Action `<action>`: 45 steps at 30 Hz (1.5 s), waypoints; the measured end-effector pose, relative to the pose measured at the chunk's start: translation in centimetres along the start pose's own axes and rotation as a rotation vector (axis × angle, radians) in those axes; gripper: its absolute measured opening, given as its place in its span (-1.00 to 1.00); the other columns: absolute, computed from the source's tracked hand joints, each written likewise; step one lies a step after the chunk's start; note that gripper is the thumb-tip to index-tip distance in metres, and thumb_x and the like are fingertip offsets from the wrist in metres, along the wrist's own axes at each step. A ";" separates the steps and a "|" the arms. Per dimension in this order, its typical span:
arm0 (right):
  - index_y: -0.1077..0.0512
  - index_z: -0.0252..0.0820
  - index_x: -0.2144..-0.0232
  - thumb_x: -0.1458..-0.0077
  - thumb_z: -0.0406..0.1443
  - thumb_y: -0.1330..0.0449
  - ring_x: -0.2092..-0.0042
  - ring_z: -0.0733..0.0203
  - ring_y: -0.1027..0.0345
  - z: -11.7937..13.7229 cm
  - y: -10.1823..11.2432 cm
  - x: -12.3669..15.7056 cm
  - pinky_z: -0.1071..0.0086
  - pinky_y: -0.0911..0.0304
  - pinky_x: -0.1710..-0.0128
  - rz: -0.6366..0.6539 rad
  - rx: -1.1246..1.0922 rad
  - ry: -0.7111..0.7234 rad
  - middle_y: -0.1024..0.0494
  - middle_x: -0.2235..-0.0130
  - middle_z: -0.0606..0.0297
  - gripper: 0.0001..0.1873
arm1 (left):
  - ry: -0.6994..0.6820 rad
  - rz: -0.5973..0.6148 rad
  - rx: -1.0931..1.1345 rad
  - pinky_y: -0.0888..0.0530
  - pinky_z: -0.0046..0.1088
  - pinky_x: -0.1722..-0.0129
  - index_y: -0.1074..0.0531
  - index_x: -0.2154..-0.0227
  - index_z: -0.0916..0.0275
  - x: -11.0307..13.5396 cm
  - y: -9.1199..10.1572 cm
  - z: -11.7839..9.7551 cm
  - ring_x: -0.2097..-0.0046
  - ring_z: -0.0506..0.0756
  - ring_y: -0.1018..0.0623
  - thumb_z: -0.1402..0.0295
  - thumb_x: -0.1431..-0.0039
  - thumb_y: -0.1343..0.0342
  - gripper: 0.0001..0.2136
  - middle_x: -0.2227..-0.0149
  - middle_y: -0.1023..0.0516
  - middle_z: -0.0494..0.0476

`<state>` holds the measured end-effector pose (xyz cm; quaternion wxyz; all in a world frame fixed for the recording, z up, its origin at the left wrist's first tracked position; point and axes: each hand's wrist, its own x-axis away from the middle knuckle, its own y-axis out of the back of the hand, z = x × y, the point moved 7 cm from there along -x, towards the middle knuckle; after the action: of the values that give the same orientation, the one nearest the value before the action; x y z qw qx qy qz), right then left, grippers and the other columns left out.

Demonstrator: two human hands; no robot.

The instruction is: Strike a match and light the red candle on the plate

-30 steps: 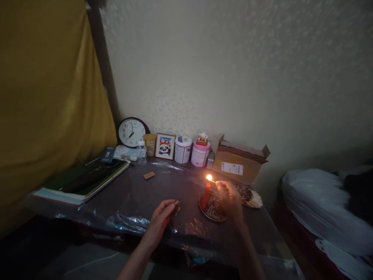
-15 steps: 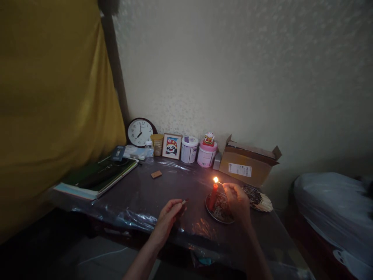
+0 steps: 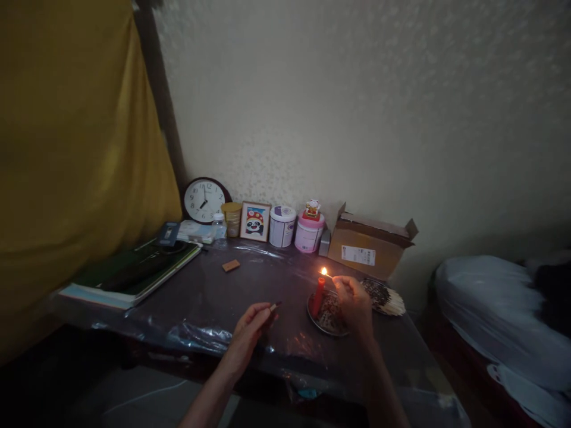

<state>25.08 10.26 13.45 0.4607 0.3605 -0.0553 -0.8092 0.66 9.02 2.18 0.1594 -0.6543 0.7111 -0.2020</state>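
A lit match (image 3: 327, 273) is pinched between the thumb and fingers of my right hand (image 3: 355, 303). Its flame burns right at the top of an upright red candle (image 3: 318, 298); whether the wick itself has caught I cannot tell. The candle stands on the left side of a round metal plate (image 3: 322, 329) with a speckled, dark surface. Lower left of the plate, over the table's front part, my left hand (image 3: 252, 327) is closed on a small pale piece with a dark end (image 3: 275, 307). Many matches (image 3: 395, 301) with dark heads lie fanned out behind my right hand.
On the plastic-covered table (image 3: 263, 279) lies a small brown rectangle (image 3: 231, 266). Along the wall stand a clock (image 3: 205, 201), a panda picture (image 3: 254, 222), two tubs (image 3: 282, 227) and a cardboard box (image 3: 370, 246). Green-covered books (image 3: 134, 270) lie left, near a yellow curtain (image 3: 84, 148).
The whole scene has shifted slightly left in view. My right hand still holds the burning match at the candle top, and my left hand keeps its hold.
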 end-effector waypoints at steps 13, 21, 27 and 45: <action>-0.44 -0.20 0.40 -0.05 -0.13 -0.01 0.30 0.13 -0.37 0.2 -0.4 0.2 0.32 -0.22 0.27 0.039 0.009 0.010 -0.54 0.34 0.18 -0.69 | 0.005 -0.009 0.019 -0.33 -0.39 0.13 -0.47 0.29 0.21 0.0 0.0 0.1 0.17 0.11 -0.51 0.20 0.05 -0.17 -0.74 0.23 -0.57 0.16; -0.44 -0.19 0.42 -0.04 -0.13 -0.01 0.30 0.13 -0.38 -0.1 -0.7 0.1 0.33 -0.21 0.28 0.058 0.028 -0.021 -0.55 0.34 0.20 -0.70 | 0.000 -0.010 0.017 -0.35 -0.37 0.14 -0.47 0.29 0.22 0.1 0.0 -0.1 0.17 0.13 -0.51 0.20 0.04 -0.17 -0.74 0.24 -0.57 0.16; -0.44 -0.20 0.41 -0.04 -0.14 -0.01 0.30 0.13 -0.38 -0.3 -0.7 0.1 0.32 -0.21 0.27 0.058 0.032 -0.025 -0.55 0.34 0.20 -0.70 | 0.005 0.001 0.017 -0.35 -0.40 0.15 -0.46 0.29 0.21 0.0 0.0 0.1 0.16 0.12 -0.51 0.20 0.03 -0.16 -0.74 0.23 -0.57 0.16; -0.44 -0.19 0.43 -0.01 -0.14 -0.02 0.30 0.12 -0.38 -0.5 -1.0 -0.1 0.29 -0.23 0.26 0.067 0.027 0.000 -0.54 0.36 0.20 -0.71 | 0.008 -0.016 0.015 -0.35 -0.38 0.13 -0.47 0.31 0.21 0.0 0.1 0.1 0.17 0.13 -0.51 0.18 0.06 -0.18 -0.73 0.24 -0.57 0.17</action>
<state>24.76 10.99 12.68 0.4827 0.3645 -0.0782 -0.7925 0.61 9.02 2.06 0.1597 -0.6581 0.7049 -0.2110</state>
